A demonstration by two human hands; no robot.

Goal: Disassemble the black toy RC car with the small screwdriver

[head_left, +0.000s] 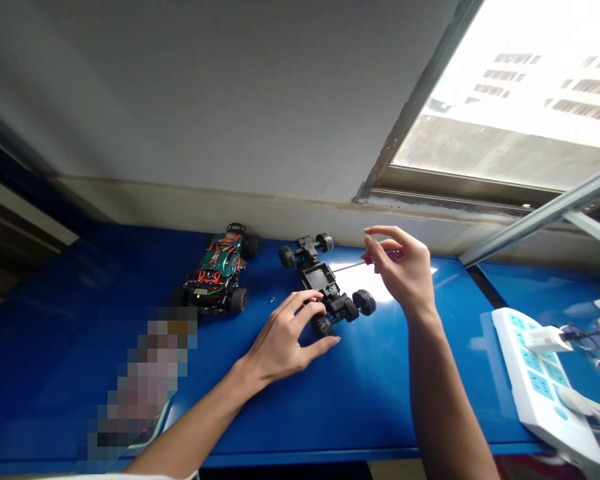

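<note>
A black toy car chassis (318, 276) with chunky wheels lies on the blue table, its body shell off. My left hand (290, 333) rests on the chassis's near end, fingers curled over its side and thumb beside a near wheel. In my right hand (400, 267) is a screwdriver (351, 267) with a red handle, pinched between thumb and fingers. Its thin shaft points left, and the tip reaches the chassis's right side. Left of the chassis stands a green and orange toy car (217, 267) with black wheels. A few tiny screws (273, 300) lie between the two cars.
A white power strip (535, 373) with plugs and cables sits at the right. A metal frame bar (540, 217) slants across there. The wall and a window (500, 120) bound the table's back. At the left front lies a blurred-out object (140, 387).
</note>
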